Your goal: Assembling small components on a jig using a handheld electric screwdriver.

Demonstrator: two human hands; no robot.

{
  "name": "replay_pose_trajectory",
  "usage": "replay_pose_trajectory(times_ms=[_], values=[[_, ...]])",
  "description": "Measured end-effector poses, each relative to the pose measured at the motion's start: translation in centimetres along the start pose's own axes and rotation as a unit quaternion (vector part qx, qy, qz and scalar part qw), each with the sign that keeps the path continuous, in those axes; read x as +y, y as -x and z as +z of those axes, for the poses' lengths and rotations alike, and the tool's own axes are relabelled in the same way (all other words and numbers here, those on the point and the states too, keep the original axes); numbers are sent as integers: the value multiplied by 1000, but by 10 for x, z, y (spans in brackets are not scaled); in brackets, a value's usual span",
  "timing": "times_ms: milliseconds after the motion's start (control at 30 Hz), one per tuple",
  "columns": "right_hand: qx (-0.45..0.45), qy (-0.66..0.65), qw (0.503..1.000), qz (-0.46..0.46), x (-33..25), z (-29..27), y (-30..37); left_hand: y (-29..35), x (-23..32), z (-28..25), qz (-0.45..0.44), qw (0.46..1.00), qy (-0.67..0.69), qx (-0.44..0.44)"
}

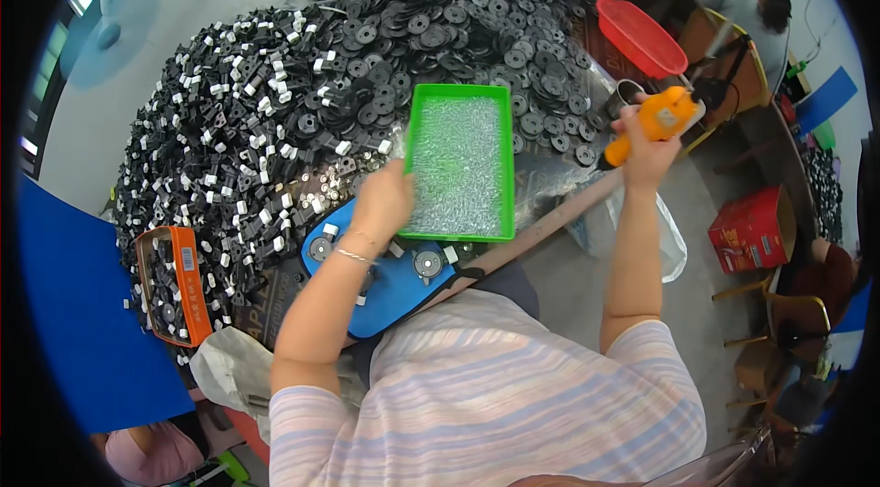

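My left hand [383, 198] is closed at the left rim of a green tray [506, 162] full of small shiny metal pieces, like screws or pins. Its fingertips are partly hidden. Beneath my left wrist lies a blue pad [403, 290] bearing round black parts with white blocks, one being a black disc assembly [428, 262]. Out to the right, my right hand [649, 155] grips an orange cordless screwdriver [667, 111], raised near the table's edge. Close by its fingers stands a dark metal cup [626, 93].
Black discs [440, 15] and black parts with white blocks [229, 120] are heaped across the table. An orange box [188, 285] sits left, a red basket [642, 36] at the back right. Beyond are a red carton [756, 230], a white bag [674, 240] and other people.
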State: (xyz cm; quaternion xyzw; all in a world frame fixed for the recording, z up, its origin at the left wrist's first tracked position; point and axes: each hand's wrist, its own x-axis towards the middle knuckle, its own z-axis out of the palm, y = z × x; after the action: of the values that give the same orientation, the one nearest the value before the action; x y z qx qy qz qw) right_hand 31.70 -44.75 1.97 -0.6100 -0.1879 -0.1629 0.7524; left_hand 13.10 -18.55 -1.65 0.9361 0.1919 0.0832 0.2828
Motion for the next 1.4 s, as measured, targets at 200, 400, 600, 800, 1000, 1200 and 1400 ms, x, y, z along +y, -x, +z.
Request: replay_pose_trajectory(times_ms=[200, 400, 600, 800, 1000, 1200, 1400], values=[[13, 15, 1000, -6, -4, 1, 3, 18, 2, 4, 38, 998, 40, -9], [-20, -4, 1000, -2, 0, 9, 10, 1, 1, 19, 30, 999, 19, 4], [19, 11, 1000, -1, -7, -17, 0, 20, -7, -5, 12, 997, 52, -51], [-11, -5, 1000, 8, -2, 0, 10, 6, 18, 22, 21, 998, 57, -35], [59, -9, 998, -7, -9, -24, -5, 12, -6, 2, 45, 994, 68, -69], [-7, -7, 1000, -5, -4, -7, 3, 18, 16, 20, 82, 991, 80, -73], [44, -23, 999, -4, 2, -19, -2, 17, 9, 5, 102, 994, -37, 33]])
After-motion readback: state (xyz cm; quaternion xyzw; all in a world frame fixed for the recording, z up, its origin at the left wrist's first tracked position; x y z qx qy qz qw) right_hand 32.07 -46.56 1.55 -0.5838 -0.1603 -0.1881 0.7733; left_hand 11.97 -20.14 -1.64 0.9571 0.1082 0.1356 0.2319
